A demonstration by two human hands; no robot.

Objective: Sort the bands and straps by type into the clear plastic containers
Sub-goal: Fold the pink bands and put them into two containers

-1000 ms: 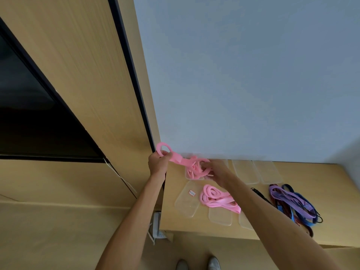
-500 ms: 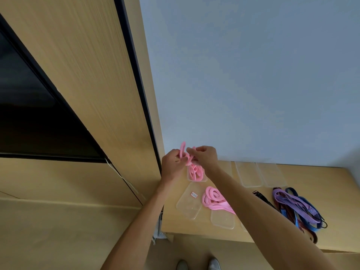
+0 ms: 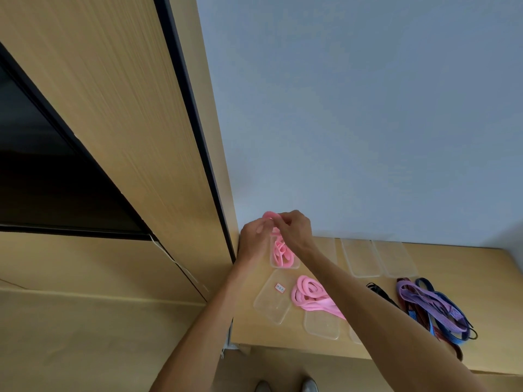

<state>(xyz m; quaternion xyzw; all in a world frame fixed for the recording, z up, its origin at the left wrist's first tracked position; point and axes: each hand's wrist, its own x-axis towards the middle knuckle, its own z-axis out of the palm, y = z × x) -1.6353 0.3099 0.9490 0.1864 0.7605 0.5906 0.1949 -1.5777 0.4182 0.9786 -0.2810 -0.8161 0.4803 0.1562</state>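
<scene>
Two hands meet above the far-left corner of the wooden table (image 3: 467, 267), the left hand (image 3: 253, 239) and right hand (image 3: 294, 230) both pinching a pink band (image 3: 270, 215) between thumb and fingertips, its tail hanging into the clear container (image 3: 284, 257) right below them. More pink bands (image 3: 310, 295) lie coiled at about 5 o'clock from that container, just beside a labelled lid (image 3: 273, 301) and partly over another clear container (image 3: 321, 325). Well apart at 4 o'clock, purple, blue and dark straps (image 3: 433, 304) lie heaped near two clear containers (image 3: 377, 258) set against the wall.
</scene>
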